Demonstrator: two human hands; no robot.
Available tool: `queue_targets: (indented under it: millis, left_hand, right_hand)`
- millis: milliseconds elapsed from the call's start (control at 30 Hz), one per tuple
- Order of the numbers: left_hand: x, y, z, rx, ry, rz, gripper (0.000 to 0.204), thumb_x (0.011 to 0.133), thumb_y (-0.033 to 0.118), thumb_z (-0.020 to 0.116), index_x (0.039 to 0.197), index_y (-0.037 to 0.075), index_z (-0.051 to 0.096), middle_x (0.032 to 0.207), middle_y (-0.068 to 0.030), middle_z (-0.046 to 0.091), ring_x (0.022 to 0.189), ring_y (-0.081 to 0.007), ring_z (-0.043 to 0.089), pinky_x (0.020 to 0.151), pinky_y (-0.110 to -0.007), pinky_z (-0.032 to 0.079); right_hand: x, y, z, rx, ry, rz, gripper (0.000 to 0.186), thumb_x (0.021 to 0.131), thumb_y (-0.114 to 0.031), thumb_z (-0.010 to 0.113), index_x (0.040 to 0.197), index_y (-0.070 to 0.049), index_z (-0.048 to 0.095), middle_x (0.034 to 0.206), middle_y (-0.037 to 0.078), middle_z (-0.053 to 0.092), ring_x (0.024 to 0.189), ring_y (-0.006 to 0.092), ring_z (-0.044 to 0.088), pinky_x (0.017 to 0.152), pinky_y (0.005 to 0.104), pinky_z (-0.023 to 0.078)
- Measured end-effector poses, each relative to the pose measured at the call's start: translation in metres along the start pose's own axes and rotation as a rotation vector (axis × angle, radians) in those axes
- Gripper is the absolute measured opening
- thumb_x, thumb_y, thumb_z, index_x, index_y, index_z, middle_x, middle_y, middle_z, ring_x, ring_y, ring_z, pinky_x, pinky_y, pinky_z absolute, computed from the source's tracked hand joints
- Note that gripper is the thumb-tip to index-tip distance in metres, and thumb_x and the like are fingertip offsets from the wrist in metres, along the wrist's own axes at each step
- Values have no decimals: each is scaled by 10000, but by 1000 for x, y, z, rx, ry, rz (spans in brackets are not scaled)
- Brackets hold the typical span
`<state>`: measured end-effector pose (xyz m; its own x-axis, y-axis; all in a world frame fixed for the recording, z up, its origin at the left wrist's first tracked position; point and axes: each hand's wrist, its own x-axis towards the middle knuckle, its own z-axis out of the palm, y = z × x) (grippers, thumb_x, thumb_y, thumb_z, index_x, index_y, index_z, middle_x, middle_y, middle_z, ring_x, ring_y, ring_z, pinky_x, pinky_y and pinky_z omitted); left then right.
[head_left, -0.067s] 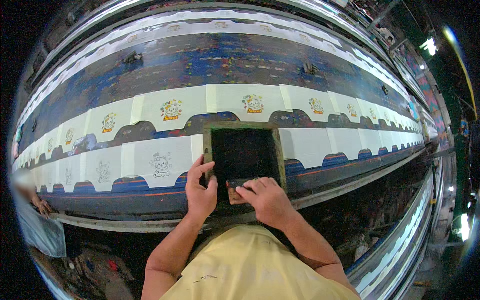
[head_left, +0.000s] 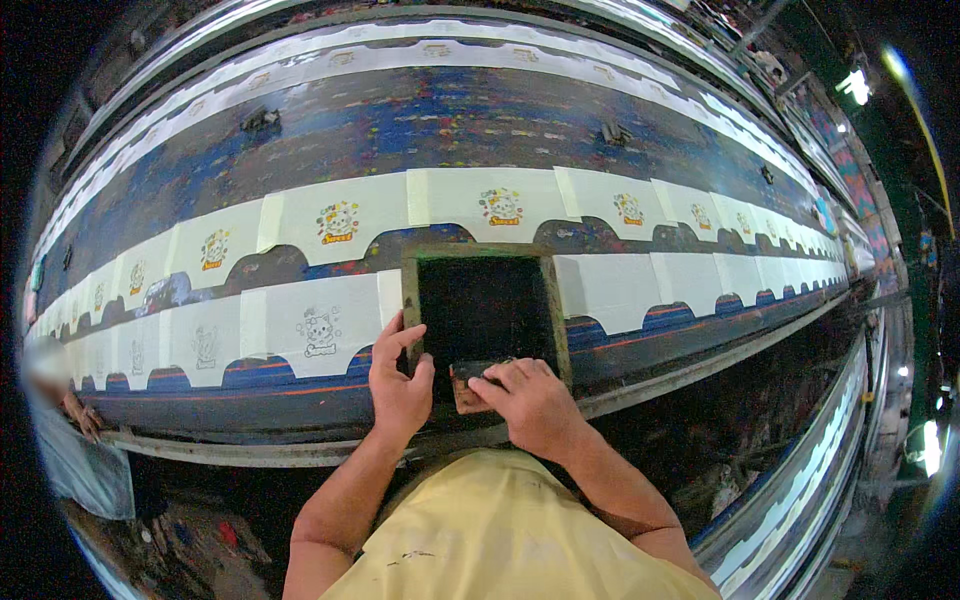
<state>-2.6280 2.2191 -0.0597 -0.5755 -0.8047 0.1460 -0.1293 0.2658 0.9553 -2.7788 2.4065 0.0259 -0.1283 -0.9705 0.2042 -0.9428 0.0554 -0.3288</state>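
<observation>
A screen-printing frame [head_left: 559, 330] with a black inner area [head_left: 482, 305] lies over the nearer row of white cut pieces [head_left: 610, 290]. My left hand [head_left: 400, 385] grips the frame's left side, thumb and fingers curved at its edge. My right hand [head_left: 535, 405] holds a wood-and-dark squeegee [head_left: 466, 392] low inside the frame, fingers over its top. Left of the frame, pieces carry line drawings of a cartoon cat [head_left: 320, 328]. The row beyond shows coloured cat prints [head_left: 502, 205].
The long paint-spattered table [head_left: 390, 120] has more white pieces along its far side and a metal rail [head_left: 230, 450] at the near edge. Another person's hand [head_left: 85, 418] is at the far left. A parallel table [head_left: 790, 470] runs on the right; lights hang beyond.
The squeegee and my right hand have moved slightly toward me within the frame. My left hand stays on the frame's side, and the view has shifted very slightly.
</observation>
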Motion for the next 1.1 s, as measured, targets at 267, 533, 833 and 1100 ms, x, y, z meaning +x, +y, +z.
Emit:
queue_targets:
  millis: [267,533,833,1100]
  left_hand:
    - [8,7,8,90,-11,33,556,799,-147,698,1295,85,797,1687,-238,571,1580,-420,534,1290,-478,423]
    - [-9,33,86,85,67,329,519,798,-150,646,1234,103,769,1695,-287,534,1585,-459,529,1281,-537,423]
    - [-20,72,235,15,46,238,452,814,-161,673,1175,87,785,1673,-278,558,1559,-432,541,1282,-499,416]
    - [-23,75,280,-21,61,122,482,766,-160,702,1172,86,782,1686,-226,593,1573,-353,558,1303,-454,405]
  right_hand:
    - [-39,27,1,167,198,82,470,941,-244,898,1372,-111,766,1464,141,665,1439,391,601,1188,545,498]
    - [-122,102,-14,436,497,464,447,980,-162,861,1399,-55,746,1523,178,687,1437,385,634,1228,508,494]
    - [-202,212,-63,303,523,429,432,951,-122,856,1366,-77,746,1483,168,700,1433,417,626,1224,534,495]
    - [-204,234,-90,182,256,7,493,882,-204,931,1342,-138,768,1447,134,680,1429,405,615,1171,551,530]
